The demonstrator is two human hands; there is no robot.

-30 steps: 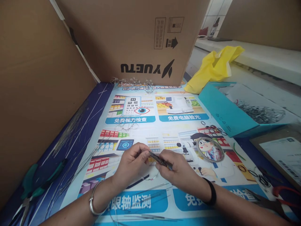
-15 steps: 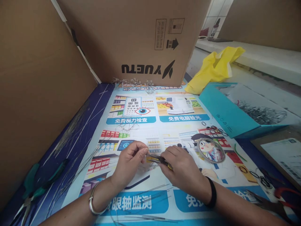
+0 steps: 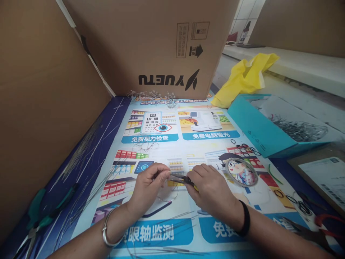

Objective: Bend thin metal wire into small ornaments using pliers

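My left hand [image 3: 152,181] pinches a piece of thin wire; a loop of this wire [image 3: 176,194] hangs below the fingers, with small beads along its lower part. My right hand [image 3: 208,185] is wrapped round the handles of a pair of pliers [image 3: 180,178] with dark jaws and some yellow on the grip. The plier jaws point left and meet the wire at my left fingertips; whether they are closed on it I cannot make out. Cut lengths of straight wire [image 3: 172,250] lie on the printed sheet [image 3: 183,158] beneath my wrists.
Green-handled pliers [image 3: 37,219] lie at the left beside loose wires [image 3: 81,147]. A round clear dish [image 3: 242,172], black rings [image 3: 244,146] and red-handled scissors [image 3: 320,230] are on the right. Behind stand a teal box [image 3: 258,126] of wire pieces, a yellow bag [image 3: 245,79] and cardboard walls [image 3: 151,43].
The plier jaws have turned slightly, and the wire loop now shows more clearly below my left fingers. Both hands stay almost in place.
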